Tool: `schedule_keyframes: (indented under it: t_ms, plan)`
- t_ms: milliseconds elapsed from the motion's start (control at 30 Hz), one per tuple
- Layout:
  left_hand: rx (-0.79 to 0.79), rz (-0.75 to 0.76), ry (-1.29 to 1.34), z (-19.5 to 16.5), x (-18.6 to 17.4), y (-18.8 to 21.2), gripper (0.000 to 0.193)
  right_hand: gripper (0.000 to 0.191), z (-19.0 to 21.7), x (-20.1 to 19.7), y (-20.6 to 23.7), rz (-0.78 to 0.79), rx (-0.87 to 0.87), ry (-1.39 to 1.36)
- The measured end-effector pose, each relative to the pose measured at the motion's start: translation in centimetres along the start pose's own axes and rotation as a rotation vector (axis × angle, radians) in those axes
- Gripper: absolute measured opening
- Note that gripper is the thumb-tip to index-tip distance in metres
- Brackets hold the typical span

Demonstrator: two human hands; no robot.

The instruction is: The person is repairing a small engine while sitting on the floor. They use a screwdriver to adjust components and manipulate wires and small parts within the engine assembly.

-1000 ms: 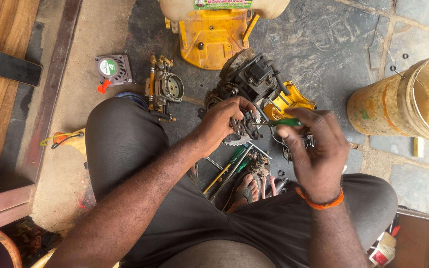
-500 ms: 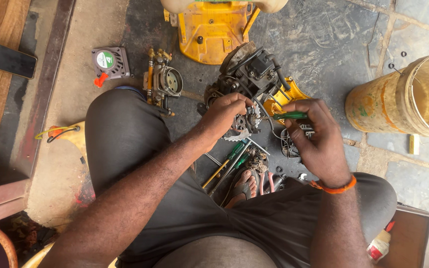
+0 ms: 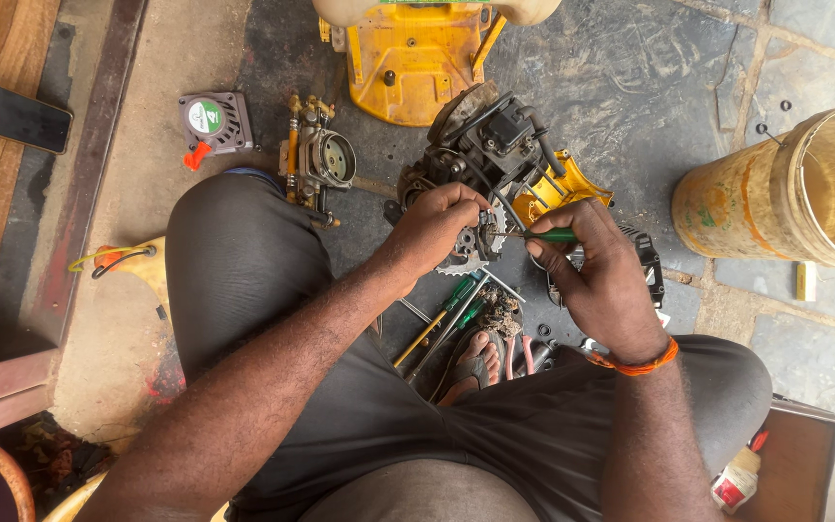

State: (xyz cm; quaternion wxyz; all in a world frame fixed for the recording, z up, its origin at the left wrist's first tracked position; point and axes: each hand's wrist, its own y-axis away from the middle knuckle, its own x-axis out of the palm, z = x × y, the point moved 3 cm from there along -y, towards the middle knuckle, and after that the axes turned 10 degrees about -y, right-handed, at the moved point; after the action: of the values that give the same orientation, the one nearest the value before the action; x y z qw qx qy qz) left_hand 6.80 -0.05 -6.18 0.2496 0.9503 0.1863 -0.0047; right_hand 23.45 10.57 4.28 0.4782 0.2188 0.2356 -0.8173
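Left hand [image 3: 434,224]: fingers closed on the small engine [image 3: 480,155], on the floor.
Right hand [image 3: 599,275]: closed around the green-handled screwdriver [image 3: 543,234], tip at the engine.
Far left: carburetor [image 3: 319,159].

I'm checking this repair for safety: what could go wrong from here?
The green-handled screwdriver in the right hand points toward the left hand gripping the small engine; a slip could jab those fingers. Loose screwdrivers lie beside the sandalled foot, so a shift could scatter them. Small washers on the stone floor could get lost.
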Motion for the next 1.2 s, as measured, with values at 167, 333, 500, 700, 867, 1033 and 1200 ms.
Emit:
schedule_keyframes:
  t_ms: [167,333,500,700,867,1033,1200]
  plan:
    - [0.008,0.013,0.047,0.0,0.1,0.0,0.031,0.026,0.1,0.1,0.0,-0.003,0.174,0.047]
    - [0.012,0.012,0.011,0.0,0.1,-0.1,0.031,0.019,-0.3,0.1,0.1,0.001,0.410,0.164]
    - [-0.004,0.028,-0.026,0.2,0.3,0.0,0.031,0.021,1.0,-0.3,0.0,0.007,-0.028,0.008]
    - [-0.017,0.011,-0.013,-0.2,0.0,0.0,0.032,0.028,0.5,-0.1,0.2,0.036,0.319,0.253]
    - [-0.033,0.026,-0.020,-0.2,0.1,0.1,0.033,0.022,1.1,-0.5,-0.3,0.037,0.135,0.035]
    - [-0.001,0.036,-0.012,0.0,0.1,0.0,0.033,0.028,1.7,-0.5,-0.2,0.015,-0.042,-0.008]
    - [-0.006,0.009,0.006,0.3,-0.1,-0.4,0.033,0.026,0.6,0.0,-0.1,0.057,0.349,0.248]
